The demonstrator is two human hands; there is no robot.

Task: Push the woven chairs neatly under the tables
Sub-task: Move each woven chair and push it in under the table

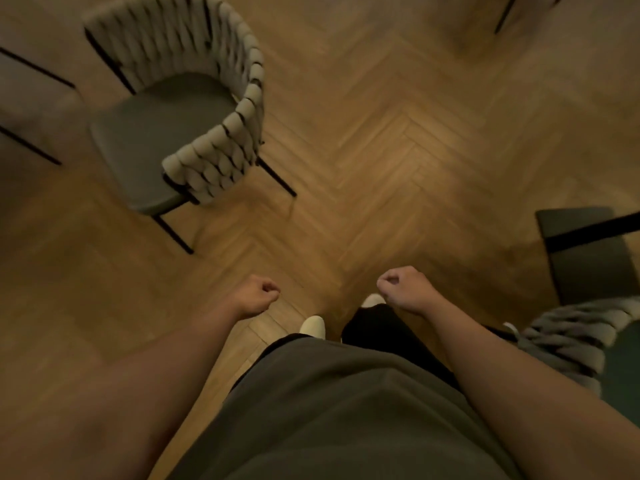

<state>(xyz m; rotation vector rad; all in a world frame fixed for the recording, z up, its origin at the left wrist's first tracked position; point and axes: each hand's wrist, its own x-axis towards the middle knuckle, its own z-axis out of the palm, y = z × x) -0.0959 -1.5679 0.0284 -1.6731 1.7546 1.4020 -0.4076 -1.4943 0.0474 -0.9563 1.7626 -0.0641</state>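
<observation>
My left hand [258, 297], right hand [405, 289] hanging clenched, gripping nothing. Woven chair [166, 133] standing ahead-left on herringbone floor [398, 150]; second woven chair [571, 336] crowding just beside my right forearm.

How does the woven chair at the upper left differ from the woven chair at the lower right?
The upper-left chair shows whole: seat, back and black legs. The lower-right chair is cut off by the frame edge. The upper-left chair's weave looks pale, the lower-right chair's a darker grey. Both have thick woven backs.
</observation>
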